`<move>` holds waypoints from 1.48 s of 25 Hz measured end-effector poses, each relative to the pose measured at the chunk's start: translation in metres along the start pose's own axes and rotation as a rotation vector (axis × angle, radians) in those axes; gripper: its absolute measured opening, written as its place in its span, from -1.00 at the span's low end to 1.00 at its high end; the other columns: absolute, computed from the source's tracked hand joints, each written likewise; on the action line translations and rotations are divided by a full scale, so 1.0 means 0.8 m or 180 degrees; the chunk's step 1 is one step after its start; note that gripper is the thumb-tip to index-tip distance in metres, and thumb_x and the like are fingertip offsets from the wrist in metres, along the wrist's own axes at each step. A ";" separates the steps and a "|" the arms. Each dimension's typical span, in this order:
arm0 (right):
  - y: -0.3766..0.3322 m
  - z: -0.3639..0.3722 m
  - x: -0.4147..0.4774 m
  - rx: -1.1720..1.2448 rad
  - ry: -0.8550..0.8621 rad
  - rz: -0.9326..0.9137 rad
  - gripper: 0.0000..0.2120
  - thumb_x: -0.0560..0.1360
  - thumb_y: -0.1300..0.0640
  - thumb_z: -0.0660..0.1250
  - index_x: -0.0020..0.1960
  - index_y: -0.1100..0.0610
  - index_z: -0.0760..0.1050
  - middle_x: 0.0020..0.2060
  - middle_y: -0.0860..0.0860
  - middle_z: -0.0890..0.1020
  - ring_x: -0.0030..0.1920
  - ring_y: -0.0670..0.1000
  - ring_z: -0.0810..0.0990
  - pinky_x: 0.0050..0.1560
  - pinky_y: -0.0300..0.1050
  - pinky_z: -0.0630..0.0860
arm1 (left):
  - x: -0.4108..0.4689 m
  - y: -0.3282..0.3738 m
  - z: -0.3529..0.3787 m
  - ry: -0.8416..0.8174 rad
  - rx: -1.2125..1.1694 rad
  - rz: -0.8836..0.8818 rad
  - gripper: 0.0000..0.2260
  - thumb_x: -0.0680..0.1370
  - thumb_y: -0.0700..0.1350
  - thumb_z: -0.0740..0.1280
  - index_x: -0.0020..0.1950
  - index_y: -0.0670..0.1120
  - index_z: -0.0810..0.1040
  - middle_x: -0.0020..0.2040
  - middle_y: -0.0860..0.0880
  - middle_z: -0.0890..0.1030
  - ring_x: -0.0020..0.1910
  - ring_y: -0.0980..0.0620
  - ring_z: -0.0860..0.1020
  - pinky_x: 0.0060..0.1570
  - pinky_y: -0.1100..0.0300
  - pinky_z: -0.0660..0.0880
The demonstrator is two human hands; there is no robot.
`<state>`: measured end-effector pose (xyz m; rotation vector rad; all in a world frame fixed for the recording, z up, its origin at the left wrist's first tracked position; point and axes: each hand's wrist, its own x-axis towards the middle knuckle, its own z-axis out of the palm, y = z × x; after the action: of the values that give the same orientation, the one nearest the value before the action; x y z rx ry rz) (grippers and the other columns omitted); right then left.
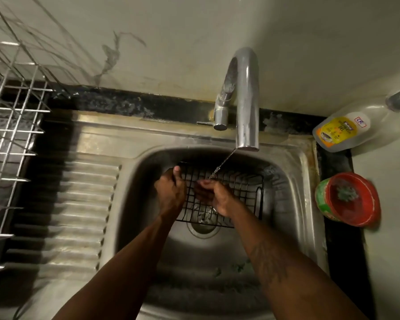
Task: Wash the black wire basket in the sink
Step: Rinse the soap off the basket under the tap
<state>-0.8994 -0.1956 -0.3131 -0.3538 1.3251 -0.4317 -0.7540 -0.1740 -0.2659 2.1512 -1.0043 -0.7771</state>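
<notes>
The black wire basket [247,188] is held over the drain inside the steel sink [284,199]. My left hand [170,192] grips its left rim, thumb up over the wire. Inside the basket, my right hand [214,196] rests on the mesh with its fingers against the wires; whether they curl round a wire is unclear. A thin stream of water falls from the chrome tap [246,100] onto the basket just above my right hand.
A ribbed steel drainboard [79,204] lies left of the basin, with a metal wire dish rack [12,135] beyond it. On the right counter lie a dish soap bottle [342,132] and a red tub [349,199] holding a scrubber.
</notes>
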 end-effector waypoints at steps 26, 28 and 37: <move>-0.015 -0.023 -0.037 -0.1387 0.0102 0.0103 -0.83 0.56 0.19 0.42 0.12 0.25 0.64 -0.08 0.16 0.76 -0.08 0.12 0.76 0.04 0.06 0.69 | -0.002 -0.028 -0.039 0.0558 -0.0873 0.0095 -0.69 0.69 -0.08 0.25 -0.16 -0.17 0.64 -0.38 0.01 0.56 -0.41 0.29 0.50 -0.24 0.42 0.42; -0.016 -0.022 -0.033 -0.0685 0.0493 -0.0334 -0.85 0.61 0.18 0.36 0.12 0.23 0.61 -0.12 0.20 0.74 -0.17 0.14 0.75 -0.16 0.01 0.70 | -0.008 -0.019 -0.045 0.0580 -0.0815 0.0235 -0.69 0.69 -0.10 0.24 -0.16 -0.20 0.63 -0.43 0.07 0.50 -0.45 0.28 0.46 -0.31 0.48 0.35; -0.007 0.001 -0.012 -0.2229 0.1173 -0.0829 -0.82 0.52 -0.05 0.47 0.04 -0.05 0.52 -0.09 0.00 0.67 -0.14 0.00 0.67 -0.25 -0.09 0.59 | -0.002 0.012 -0.063 0.0524 -0.0111 -0.0153 -0.64 0.68 -0.04 0.24 -0.28 -0.15 0.53 -0.41 -0.04 0.53 -0.42 0.04 0.44 -0.26 0.19 0.31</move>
<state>-0.9010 -0.1955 -0.3018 -1.0777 1.7815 -0.2385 -0.7226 -0.1632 -0.2266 2.1767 -0.8512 -0.6234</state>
